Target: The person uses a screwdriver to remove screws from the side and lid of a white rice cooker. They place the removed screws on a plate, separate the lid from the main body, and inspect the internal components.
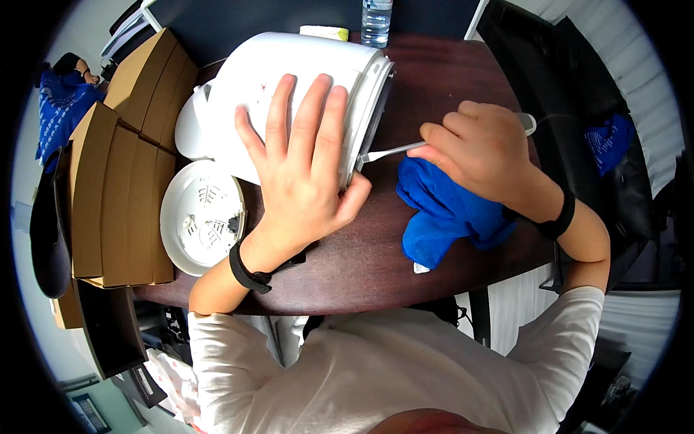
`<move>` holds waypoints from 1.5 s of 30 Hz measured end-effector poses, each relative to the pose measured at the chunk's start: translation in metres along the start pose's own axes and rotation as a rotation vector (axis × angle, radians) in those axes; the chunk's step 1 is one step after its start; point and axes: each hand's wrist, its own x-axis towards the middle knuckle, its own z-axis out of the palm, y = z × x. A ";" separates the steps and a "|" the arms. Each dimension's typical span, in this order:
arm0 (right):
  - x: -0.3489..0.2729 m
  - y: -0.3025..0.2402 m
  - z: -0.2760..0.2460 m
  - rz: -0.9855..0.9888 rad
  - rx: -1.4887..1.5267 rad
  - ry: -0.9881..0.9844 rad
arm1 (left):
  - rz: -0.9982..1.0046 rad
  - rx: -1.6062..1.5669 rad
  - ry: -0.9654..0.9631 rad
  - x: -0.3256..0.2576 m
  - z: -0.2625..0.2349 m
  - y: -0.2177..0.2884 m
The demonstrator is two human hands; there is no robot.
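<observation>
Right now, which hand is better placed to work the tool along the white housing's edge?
The right hand, most likely: it grips the flat-tipped tool, whose tip is at the right edge of the white housing. The left hand lies spread on the housing, seemingly steadying it.

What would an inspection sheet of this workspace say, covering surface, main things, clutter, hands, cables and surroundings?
Surface: dark reddish-brown table with a curved near edge.
Main things: white rounded housing; slim metal-shafted tool, its flat tip at the housing's rim.
Clutter: blue cloth near the right hand; round white dish-shaped part with small pieces inside; clear bottle at the far side.
Hands: left hand spread on the housing; right hand closed around the tool.
Cables: nothing seen on the table.
Surroundings: cardboard boxes at the left; black padded seat at the right.
</observation>
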 end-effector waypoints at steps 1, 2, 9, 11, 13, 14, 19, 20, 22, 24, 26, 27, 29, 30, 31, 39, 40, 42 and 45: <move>-0.001 0.000 0.000 0.004 0.001 -0.009 | 0.006 -0.013 0.013 0.000 0.001 -0.001; 0.000 0.000 0.000 0.003 -0.001 -0.003 | 0.011 -0.026 0.027 0.000 0.002 -0.001; 0.005 0.001 0.000 -0.023 -0.022 0.035 | -0.004 0.006 -0.016 0.001 -0.001 0.000; 0.007 0.002 0.003 -0.012 0.011 0.036 | -0.005 0.012 -0.018 0.001 -0.001 0.000; 0.006 0.001 0.009 0.030 0.080 0.019 | -0.013 -0.007 0.033 0.001 0.002 -0.001; 0.003 -0.002 0.013 0.123 0.231 -0.015 | -0.017 -0.016 0.058 0.000 0.003 -0.001; 0.000 -0.023 0.016 0.697 1.174 -0.381 | -0.010 -0.021 0.047 0.000 0.002 -0.004; -0.002 -0.023 0.020 0.710 1.257 -0.416 | -0.011 -0.018 0.047 -0.001 0.002 -0.004; -0.001 -0.018 0.015 0.884 1.545 -0.617 | -0.002 -0.021 0.044 -0.002 0.003 -0.004; -0.005 -0.017 0.014 0.864 1.512 -0.599 | 0.004 -0.016 0.022 -0.001 0.001 -0.003; -0.013 -0.019 0.022 0.649 1.159 -0.363 | 0.007 0.000 -0.022 0.001 -0.002 -0.001; -0.014 -0.016 0.021 0.493 0.886 -0.247 | 0.001 0.001 -0.020 0.001 -0.003 -0.001; -0.013 -0.009 0.019 0.179 0.340 -0.017 | -0.009 0.004 -0.017 0.000 -0.003 -0.001; -0.011 -0.010 0.011 0.142 0.200 -0.012 | -0.006 0.005 -0.013 0.000 -0.003 -0.001; -0.009 -0.011 0.008 0.123 0.150 -0.012 | -0.003 0.005 -0.009 0.000 -0.002 -0.001; -0.005 -0.010 0.007 0.045 0.003 0.046 | 0.018 -0.027 0.008 0.001 0.001 -0.004; -0.005 -0.010 0.007 0.043 0.004 0.043 | 0.019 -0.032 0.010 0.001 0.001 -0.004; -0.006 -0.010 0.004 0.041 0.005 0.035 | 0.015 -0.021 0.001 0.001 0.000 -0.004; -0.005 -0.010 0.004 0.051 0.013 0.033 | 0.008 0.010 -0.017 0.001 -0.002 -0.003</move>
